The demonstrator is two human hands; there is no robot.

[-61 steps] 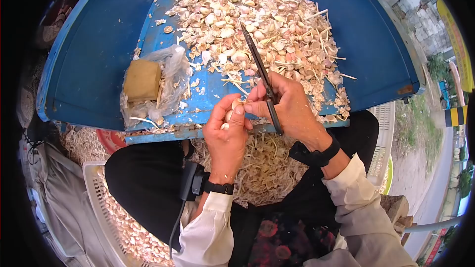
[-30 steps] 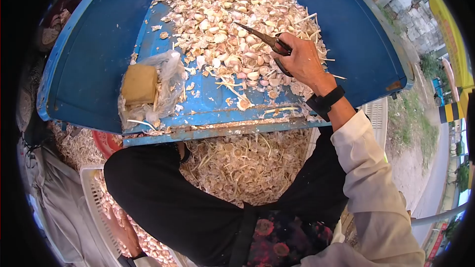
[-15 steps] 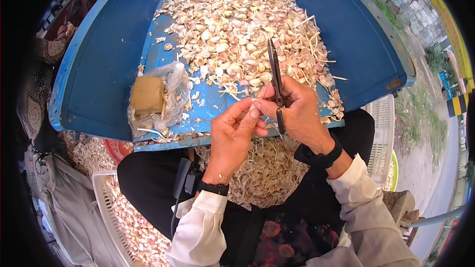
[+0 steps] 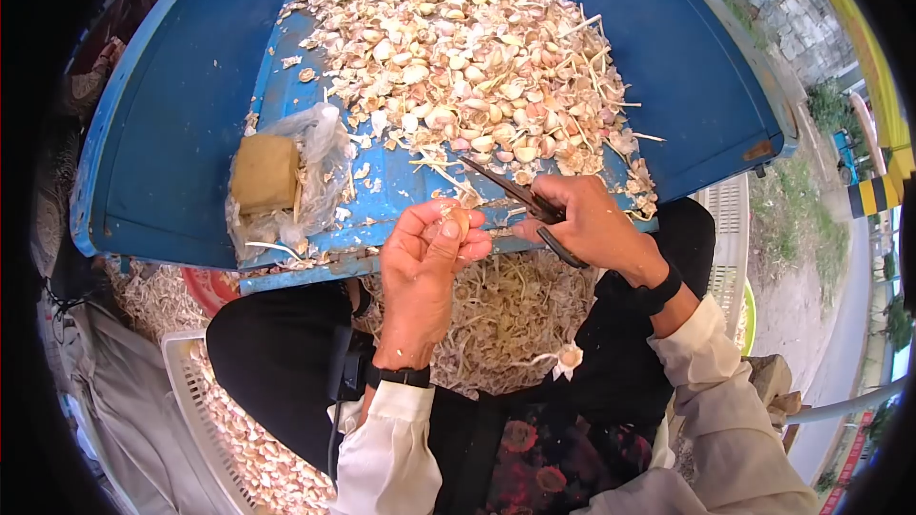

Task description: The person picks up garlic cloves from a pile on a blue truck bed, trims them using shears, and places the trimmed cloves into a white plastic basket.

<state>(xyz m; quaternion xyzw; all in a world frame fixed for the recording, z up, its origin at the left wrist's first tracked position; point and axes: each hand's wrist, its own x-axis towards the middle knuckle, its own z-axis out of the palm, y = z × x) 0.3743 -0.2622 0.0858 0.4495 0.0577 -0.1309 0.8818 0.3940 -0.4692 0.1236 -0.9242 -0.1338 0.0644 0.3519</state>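
My left hand [image 4: 417, 272] pinches a garlic clove [image 4: 459, 220] between thumb and fingertips, just past the near edge of the blue metal bed. To the right, my right hand [image 4: 596, 229] is wrapped round dark scissors [image 4: 504, 181], whose blades point up and left toward the heap. The two hands are apart. Beyond them a heap of garlic cloves [image 4: 458, 62] mixed with skins and dry stems covers the middle of the blue bed [image 4: 382, 181]. A garlic root end with a stem [image 4: 567, 360] shows over my lap, below my right hand.
A tan block [image 4: 265, 175] sits on a crumpled plastic bag [image 4: 324, 138] at the bed's left. Below, a pale crate [image 4: 191, 362] holds cloves beside my leg. Garlic waste [image 4: 506, 324] lies between my knees. Another crate [image 4: 730, 229] stands at right.
My hands have separated: the left moved slightly left with the clove, and the right moved right. The scissors swung from upright to tilted left. A garlic root end now appears over my lap.
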